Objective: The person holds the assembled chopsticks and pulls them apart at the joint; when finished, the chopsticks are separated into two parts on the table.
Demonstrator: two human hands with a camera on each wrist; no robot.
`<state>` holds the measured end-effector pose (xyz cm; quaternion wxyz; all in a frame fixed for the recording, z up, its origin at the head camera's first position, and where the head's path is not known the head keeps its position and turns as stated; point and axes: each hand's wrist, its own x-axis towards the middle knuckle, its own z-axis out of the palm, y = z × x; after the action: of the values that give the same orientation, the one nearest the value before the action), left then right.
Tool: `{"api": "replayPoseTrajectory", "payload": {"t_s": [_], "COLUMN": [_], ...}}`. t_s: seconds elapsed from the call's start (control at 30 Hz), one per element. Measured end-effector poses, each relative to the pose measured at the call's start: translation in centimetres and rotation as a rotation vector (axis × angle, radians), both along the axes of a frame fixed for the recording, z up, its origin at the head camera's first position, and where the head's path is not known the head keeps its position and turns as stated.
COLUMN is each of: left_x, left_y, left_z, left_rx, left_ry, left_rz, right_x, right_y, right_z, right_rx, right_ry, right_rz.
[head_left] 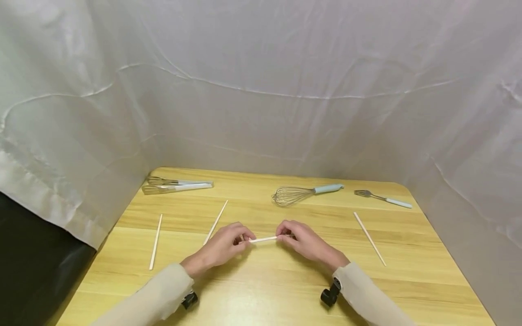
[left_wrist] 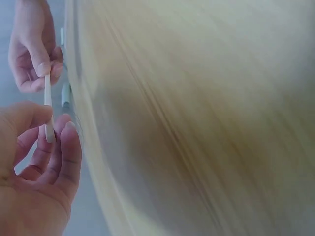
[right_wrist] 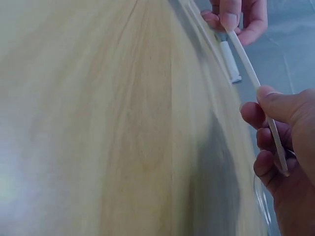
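Both hands hold one white chopstick [head_left: 263,239] roughly level above the middle of the table. The left hand [head_left: 222,244] pinches one end; in the left wrist view that end of the chopstick [left_wrist: 48,130] lies between its thumb and fingers. The right hand [head_left: 305,241] pinches the other part, and in the right wrist view the chopstick [right_wrist: 246,61] runs under its thumb, its tip against the curled fingers. Behind the left hand a second chopstick [head_left: 216,221] lies slanted, partly hidden by that hand.
A chopstick [head_left: 156,242] lies at the left, another [head_left: 369,238] at the right. Along the back of the table [head_left: 261,294] are tongs [head_left: 179,186], a whisk [head_left: 303,193] with a pale blue handle and a fork [head_left: 382,198]. Grey cloth [head_left: 269,127] surrounds the back and sides.
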<state>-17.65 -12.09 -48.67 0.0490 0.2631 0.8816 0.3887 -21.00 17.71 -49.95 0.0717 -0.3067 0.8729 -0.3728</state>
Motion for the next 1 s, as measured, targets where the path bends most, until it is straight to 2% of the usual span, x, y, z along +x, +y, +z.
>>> {"api": "replayPoseTrajectory", "payload": {"t_s": [0.23,0.37,0.5,0.67,0.77,1.0], "left_x": [0.5,0.7,0.6,0.7,0.8,1.0], "left_y": [1.5,2.2,2.9,3.6,4.1,4.9], "left_z": [0.4,0.7,0.6,0.4,0.3,0.2], "left_rx": [0.046,0.066,0.092,0.122,0.133,0.130], "left_ry": [-0.026,-0.032,-0.037,-0.047,-0.040,-0.011], "left_rz": [-0.017,-0.008,0.004,0.003,-0.007,-0.032], "right_x": [1.9,2.8,3.7,4.5,4.9,5.4], "right_y": [1.6,2.0,2.3,2.5,2.6,2.9], "right_z": [0.5,0.8,1.1,1.2,1.2,1.2], "right_rx": [-0.072,-0.103,-0.121,-0.149,-0.157,-0.153], "right_ry": [-0.032,-0.026,0.028,0.137,0.172,0.167], "right_rz": [-0.060,-0.103,-0.146,-0.159,-0.159,-0.170]}}
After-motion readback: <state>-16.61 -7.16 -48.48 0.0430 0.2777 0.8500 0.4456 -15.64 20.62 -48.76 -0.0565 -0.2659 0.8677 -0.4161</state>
